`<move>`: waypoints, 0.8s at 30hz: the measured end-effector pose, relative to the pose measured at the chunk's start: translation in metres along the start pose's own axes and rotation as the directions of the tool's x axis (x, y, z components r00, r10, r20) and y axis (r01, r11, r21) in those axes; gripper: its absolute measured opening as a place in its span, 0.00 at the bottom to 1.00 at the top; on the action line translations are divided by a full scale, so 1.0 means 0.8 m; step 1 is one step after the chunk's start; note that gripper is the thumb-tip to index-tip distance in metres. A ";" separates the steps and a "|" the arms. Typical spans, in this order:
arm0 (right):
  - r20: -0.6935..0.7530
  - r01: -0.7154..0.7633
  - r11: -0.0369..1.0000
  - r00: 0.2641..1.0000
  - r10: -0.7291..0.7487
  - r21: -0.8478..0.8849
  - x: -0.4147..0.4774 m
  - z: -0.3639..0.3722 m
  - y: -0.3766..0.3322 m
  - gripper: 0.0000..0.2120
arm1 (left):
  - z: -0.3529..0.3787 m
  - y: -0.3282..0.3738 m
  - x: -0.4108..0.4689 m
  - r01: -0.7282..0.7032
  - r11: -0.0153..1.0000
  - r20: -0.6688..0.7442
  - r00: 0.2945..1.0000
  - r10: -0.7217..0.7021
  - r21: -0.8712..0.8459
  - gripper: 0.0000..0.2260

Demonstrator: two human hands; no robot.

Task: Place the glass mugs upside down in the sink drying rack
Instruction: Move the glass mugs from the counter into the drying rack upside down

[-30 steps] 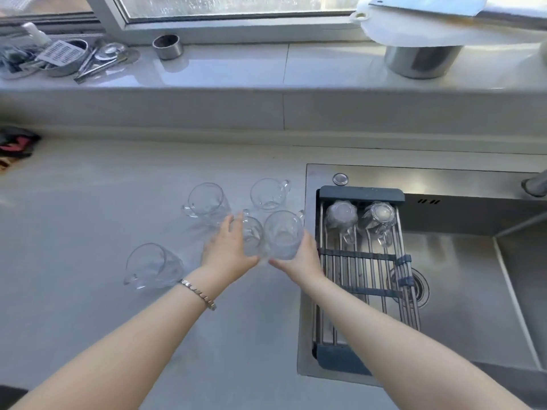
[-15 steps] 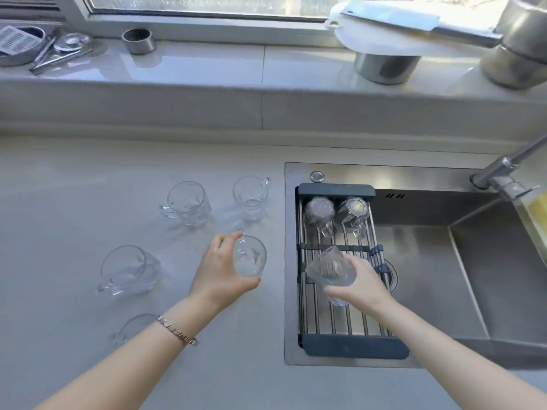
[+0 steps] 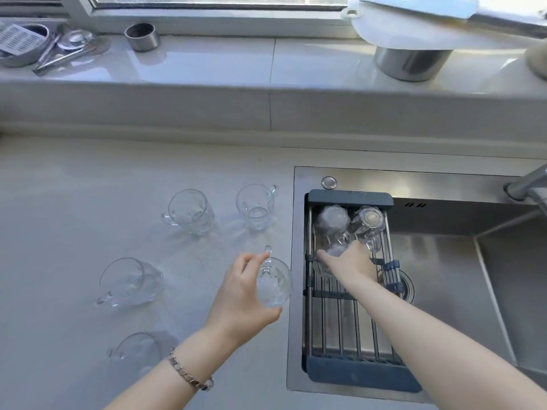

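Note:
My left hand point(image 3: 241, 294) grips a clear glass mug point(image 3: 273, 282) above the counter, just left of the sink. Over the dark-framed drying rack point(image 3: 355, 375) my right hand point(image 3: 350, 263) holds another mug point(image 3: 333, 253) upside down against the bars, mostly hidden under the hand. Two mugs stand upside down at the rack's far end, one on the left point(image 3: 331, 221) and one on the right point(image 3: 368, 224). Several mugs stand on the counter: two at the back point(image 3: 189, 211) point(image 3: 256, 207), one at the left point(image 3: 130, 282), one near my left wrist point(image 3: 137, 352).
The steel sink point(image 3: 450, 261) fills the right side, with a faucet point(image 3: 529, 184) at its far right. On the window ledge stand a small metal cup point(image 3: 142, 37), utensils in a bowl point(image 3: 26, 42) and a pot under a white board point(image 3: 411, 62).
My right hand carried its mug further back along the rack and lowered it behind the two placed mugs. My left hand stayed near the sink edge with its mug.

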State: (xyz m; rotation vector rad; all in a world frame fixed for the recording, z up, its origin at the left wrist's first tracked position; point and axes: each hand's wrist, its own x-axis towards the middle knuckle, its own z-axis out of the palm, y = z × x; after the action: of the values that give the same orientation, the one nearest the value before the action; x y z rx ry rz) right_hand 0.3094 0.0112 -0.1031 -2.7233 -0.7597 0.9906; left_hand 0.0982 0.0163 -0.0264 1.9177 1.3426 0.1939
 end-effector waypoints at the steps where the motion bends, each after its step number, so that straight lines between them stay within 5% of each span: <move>1: 0.015 0.021 0.999 1.000 -0.022 0.028 -0.001 0.004 -0.002 0.37 | 0.002 0.000 0.000 0.007 1.000 0.009 1.000 -0.007 -0.002 0.37; 7: 0.190 0.067 0.900 0.968 -0.164 0.431 -0.003 -0.023 0.030 0.27 | 0.015 0.011 0.008 0.048 0.995 0.067 0.997 -0.043 -0.085 0.39; 11: 0.077 0.378 0.888 0.909 -0.410 0.261 -0.034 -0.072 0.074 0.25 | 0.022 0.035 0.020 0.165 0.930 0.137 0.982 -0.127 -0.327 0.44; 14: 0.095 0.608 0.720 0.739 -0.667 0.334 -0.073 -0.090 0.103 0.36 | 0.035 0.065 0.025 0.347 0.788 0.204 0.938 -0.282 -0.509 0.41; 16: 0.071 0.793 0.573 0.571 -0.818 0.206 -0.088 -0.085 0.121 0.44 | 0.048 0.085 0.029 0.513 0.613 0.367 0.859 -0.358 -0.602 0.37; 19: -0.141 0.929 0.365 0.354 -0.924 -0.062 -0.081 -0.076 0.144 0.34 | 0.065 0.113 0.034 0.693 0.466 0.626 0.712 -0.318 -0.550 0.29; 22: -0.291 0.889 0.443 0.396 -0.871 -0.116 -0.077 -0.086 0.149 0.28 | 0.078 0.134 0.043 0.714 0.538 0.673 0.666 -0.322 -0.448 0.19; 24: -0.332 0.791 0.612 0.578 -0.745 0.005 -0.078 -0.094 0.147 0.31 | 0.087 0.139 0.054 0.680 0.573 0.638 0.700 -0.322 -0.457 0.22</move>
State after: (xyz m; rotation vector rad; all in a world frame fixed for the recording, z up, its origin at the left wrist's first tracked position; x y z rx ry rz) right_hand 0.3649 -0.1190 -0.0454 -1.9414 -1.5315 0.3781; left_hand 0.2351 0.0023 -0.0133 0.8013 1.1932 -0.1113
